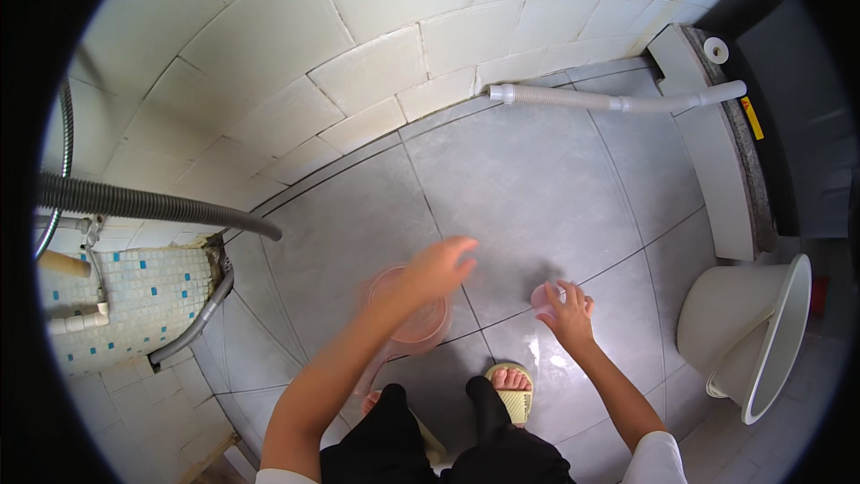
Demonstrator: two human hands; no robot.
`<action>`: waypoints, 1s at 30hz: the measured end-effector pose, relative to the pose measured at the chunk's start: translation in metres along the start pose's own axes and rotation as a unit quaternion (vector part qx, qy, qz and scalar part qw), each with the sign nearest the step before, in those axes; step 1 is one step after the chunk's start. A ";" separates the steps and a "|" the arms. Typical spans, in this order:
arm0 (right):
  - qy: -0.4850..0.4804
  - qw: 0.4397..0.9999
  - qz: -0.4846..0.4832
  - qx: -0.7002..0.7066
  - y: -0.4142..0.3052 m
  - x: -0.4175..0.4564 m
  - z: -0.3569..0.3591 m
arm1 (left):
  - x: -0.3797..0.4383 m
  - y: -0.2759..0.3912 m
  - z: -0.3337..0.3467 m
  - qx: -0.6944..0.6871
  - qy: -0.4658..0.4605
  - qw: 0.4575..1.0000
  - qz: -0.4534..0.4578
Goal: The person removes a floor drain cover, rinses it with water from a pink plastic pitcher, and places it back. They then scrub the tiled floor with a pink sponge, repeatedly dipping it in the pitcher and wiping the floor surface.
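My left hand (447, 267) is blurred and reaches out over the floor with its fingers apart and nothing visible in them. Under that forearm is a translucent pink plastic dipper (430, 339), its handle (376, 366) pointing back towards my feet; the forearm hides part of its bowl. My right hand (570, 309) has its thumb and fingers around a small translucent pink cup (539, 297), low over the grey floor tiles (517, 181). A dark shadow lies just beyond the cup.
A white plastic tub (722, 306) lies tipped on its side at the right. A pale drain hose (571, 97) leans on a ledge (719, 175). A grey corrugated hose (161, 204) juts in from the left above mosaic tiling (134, 296). Wet patches shine near my slipper (517, 407).
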State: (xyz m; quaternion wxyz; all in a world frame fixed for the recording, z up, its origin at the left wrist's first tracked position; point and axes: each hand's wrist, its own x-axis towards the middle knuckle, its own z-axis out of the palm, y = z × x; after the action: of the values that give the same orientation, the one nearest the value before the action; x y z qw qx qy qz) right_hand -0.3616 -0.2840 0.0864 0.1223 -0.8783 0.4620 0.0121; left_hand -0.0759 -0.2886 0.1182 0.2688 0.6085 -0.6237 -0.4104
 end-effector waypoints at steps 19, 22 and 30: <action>-0.253 0.434 0.210 0.839 -0.213 -0.045 0.088 | -0.245 -0.047 0.052 -0.598 0.092 0.647 -0.464; -0.194 0.585 0.265 0.741 -0.185 -0.042 0.066 | -0.247 -0.059 0.055 -0.532 0.085 0.700 -0.470; -0.183 0.610 0.284 0.717 -0.106 -0.052 0.018 | -0.247 -0.092 0.058 -0.385 0.074 0.781 -0.485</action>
State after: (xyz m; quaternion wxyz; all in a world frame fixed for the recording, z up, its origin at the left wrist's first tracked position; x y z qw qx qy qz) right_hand -0.3030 -0.1803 0.0971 0.7852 -0.3145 0.5178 -0.1281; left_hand -0.0459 -0.0290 0.0512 0.2916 0.7048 -0.0140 -0.6465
